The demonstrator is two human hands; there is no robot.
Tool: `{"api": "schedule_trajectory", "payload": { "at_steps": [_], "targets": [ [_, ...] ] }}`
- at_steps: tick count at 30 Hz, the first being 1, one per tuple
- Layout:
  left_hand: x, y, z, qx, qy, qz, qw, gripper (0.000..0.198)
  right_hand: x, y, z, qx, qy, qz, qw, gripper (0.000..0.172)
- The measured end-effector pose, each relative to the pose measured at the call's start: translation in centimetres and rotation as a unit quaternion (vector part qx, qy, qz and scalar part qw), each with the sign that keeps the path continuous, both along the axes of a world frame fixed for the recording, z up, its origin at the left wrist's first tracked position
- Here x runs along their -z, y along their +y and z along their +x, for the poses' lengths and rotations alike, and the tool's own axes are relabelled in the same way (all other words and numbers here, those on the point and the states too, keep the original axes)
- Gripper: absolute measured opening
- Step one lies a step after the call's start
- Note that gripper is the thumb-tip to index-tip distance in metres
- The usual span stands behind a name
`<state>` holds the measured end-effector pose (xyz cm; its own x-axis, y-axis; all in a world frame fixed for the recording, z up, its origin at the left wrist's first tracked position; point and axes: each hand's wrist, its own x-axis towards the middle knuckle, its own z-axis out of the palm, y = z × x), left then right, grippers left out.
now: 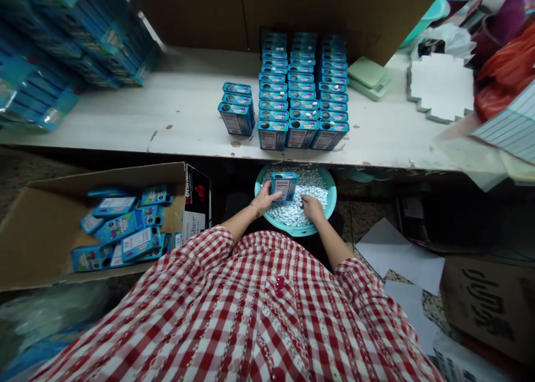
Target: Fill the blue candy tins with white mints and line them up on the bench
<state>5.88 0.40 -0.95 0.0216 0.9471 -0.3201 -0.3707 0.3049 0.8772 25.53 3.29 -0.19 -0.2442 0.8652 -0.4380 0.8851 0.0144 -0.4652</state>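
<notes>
My left hand (264, 198) is wrapped round a small blue candy box (284, 186), held upright over a turquoise basin (331, 195). White, pellet-like candies (288, 214) fill the basin. My right hand (312, 208) reaches in on the right side, its fingers curled together among the candies; the fingertips are partly hidden. On the table beyond, similar blue boxes (272, 127) stand in three long rows, several with white pellets on their tops. Left of these rows is a short row of blue boxes (234, 114).
An open carton (31, 215) at my left holds jumbled blue boxes (125, 231). Wrapped stacks of boxes (96, 31) fill the table's left end. A green plastic case (370, 76) and a white card stack (441, 87) lie to the right. Cardboard (292, 14) stands behind.
</notes>
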Motion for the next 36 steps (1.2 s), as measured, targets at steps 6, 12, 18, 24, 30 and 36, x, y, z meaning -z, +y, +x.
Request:
{"api": "schedule_trajectory", "payload": {
  "at_steps": [6, 12, 18, 24, 30, 36],
  "targets": [
    [-1.5, -0.8, -4.5, -0.034, 0.111, 0.077, 0.99, 0.052, -2.1, 0.7, 3.4, -0.003, 0.063, -0.002, 0.998, 0.034],
    [-1.4, -0.5, -4.7, -0.004, 0.259, 0.102, 0.961, 0.043, -7.8, 2.0, 4.0, -0.045, 0.135, 0.034, 0.989, 0.029],
    [-1.5, 0.0, -2.9, 0.017, 0.299, 0.134, 0.945, 0.039, -14.0, 3.3, 0.7, -0.166, -0.066, 0.049, 0.983, 0.027],
    [-1.4, -0.1, -2.8, 0.032, 0.333, 0.155, 0.93, 0.038, -17.4, 2.9, -3.2, -0.213, -0.233, 0.059, 0.947, 0.033],
    [-1.1, -0.2, -3.1, 0.006, 0.307, 0.127, 0.943, 0.039, -18.5, 2.7, -2.1, -0.217, -0.245, 0.081, 0.941, 0.035],
    [0.7, -0.7, -3.5, -0.007, 0.173, 0.072, 0.982, 0.051, -12.0, 0.7, 4.8, -0.134, -0.264, 0.017, 0.955, 0.036]
  ]
}}
